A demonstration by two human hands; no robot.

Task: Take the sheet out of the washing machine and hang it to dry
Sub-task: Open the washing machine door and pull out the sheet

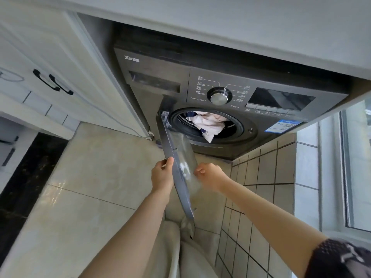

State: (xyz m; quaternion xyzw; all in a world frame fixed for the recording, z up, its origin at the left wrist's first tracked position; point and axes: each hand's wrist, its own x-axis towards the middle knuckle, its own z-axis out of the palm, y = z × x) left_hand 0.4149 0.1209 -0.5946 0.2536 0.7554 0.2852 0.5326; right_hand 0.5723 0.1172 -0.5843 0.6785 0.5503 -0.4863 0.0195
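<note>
A dark grey front-loading washing machine (226, 81) stands under a counter, its round door (180, 169) swung wide open toward me. Inside the drum lies a crumpled white sheet (208, 125) with dark blue parts, one corner hanging over the opening's lower rim. My left hand (162, 175) grips the door's outer edge, thumb on the rim. My right hand (208, 175) is just right of the door's glass bowl with fingers loosely curled, holding nothing; whether it touches the glass is unclear.
White cabinet doors with black handles (52, 82) stand to the left. Beige floor tiles (96, 177) spread below, and a small-tiled wall (267, 169) and window (355, 157) are on the right. A light counter (220, 21) overhangs the machine.
</note>
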